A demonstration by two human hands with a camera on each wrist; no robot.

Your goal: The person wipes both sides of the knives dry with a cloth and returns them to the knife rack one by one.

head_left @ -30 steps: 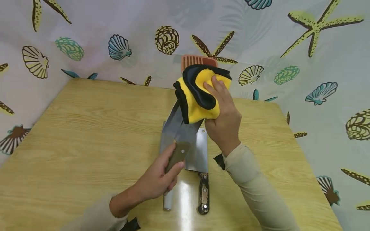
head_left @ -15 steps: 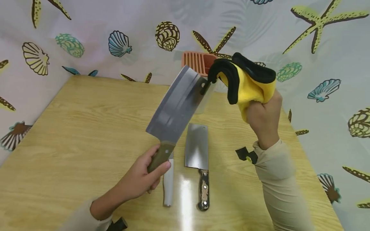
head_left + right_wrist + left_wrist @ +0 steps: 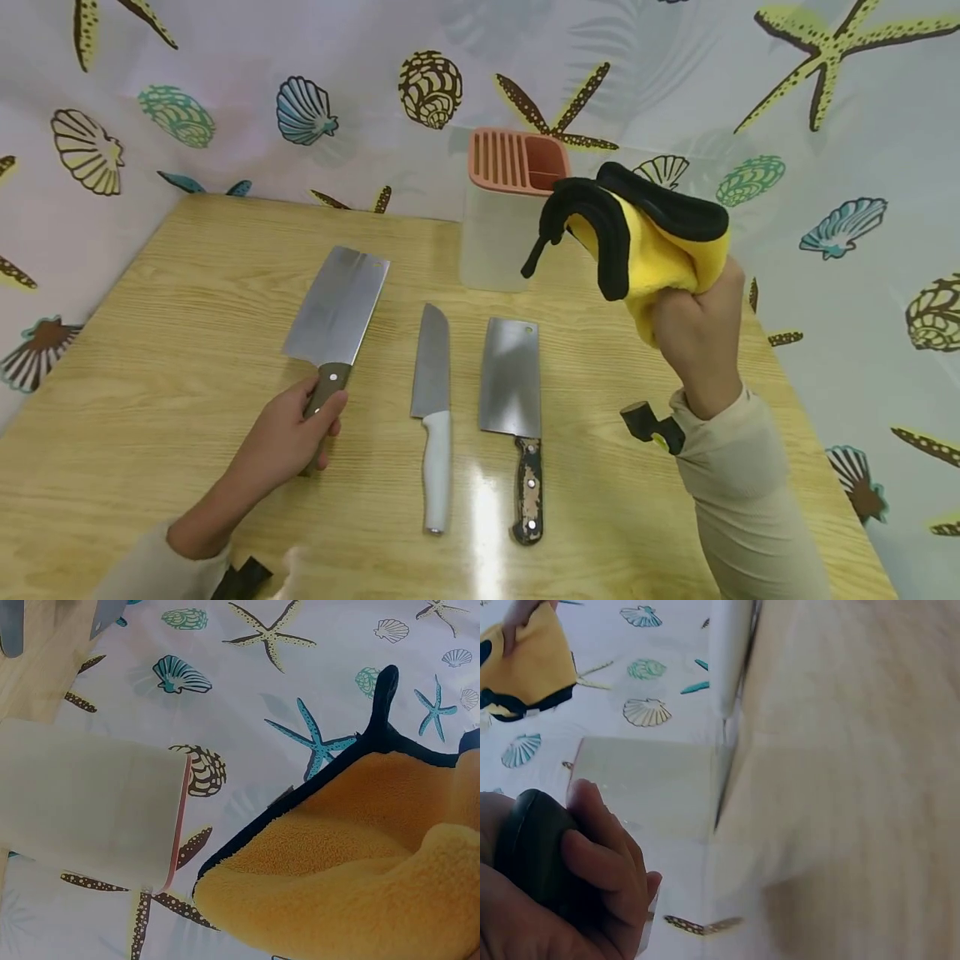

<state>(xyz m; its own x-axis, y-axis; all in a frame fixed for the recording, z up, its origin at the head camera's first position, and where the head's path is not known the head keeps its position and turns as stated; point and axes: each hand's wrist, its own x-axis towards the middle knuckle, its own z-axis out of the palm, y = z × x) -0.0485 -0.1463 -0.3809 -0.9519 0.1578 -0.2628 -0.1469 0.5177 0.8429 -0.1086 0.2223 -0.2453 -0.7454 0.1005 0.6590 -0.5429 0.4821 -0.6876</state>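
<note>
My left hand point(image 3: 288, 433) grips the olive-brown handle of a cleaver point(image 3: 337, 304), whose broad blade points away over the left half of the table. In the left wrist view the fingers point(image 3: 604, 866) curl round the dark handle end point(image 3: 536, 840). A yellow cloth point(image 3: 660, 250) with black edging is bunched in my right hand point(image 3: 701, 329), held up at the right; its plush side fills much of the right wrist view. Between the hands lie a white-handled kitchen knife point(image 3: 433, 417) and a smaller cleaver point(image 3: 512, 375) with a worn black handle, side by side.
At the back of the wooden table point(image 3: 225, 275) stands a whitish knife block point(image 3: 495, 237) with a salmon slotted top point(image 3: 517, 162). The cloth's loop hangs in front of its right side. A shell-patterned sheet point(image 3: 360, 50) covers the wall behind and the sides.
The larger cleaver has come away from the cloth and swung left and down in my left hand. My right hand has moved right with the cloth, uncovering the white-handled knife and the block.
</note>
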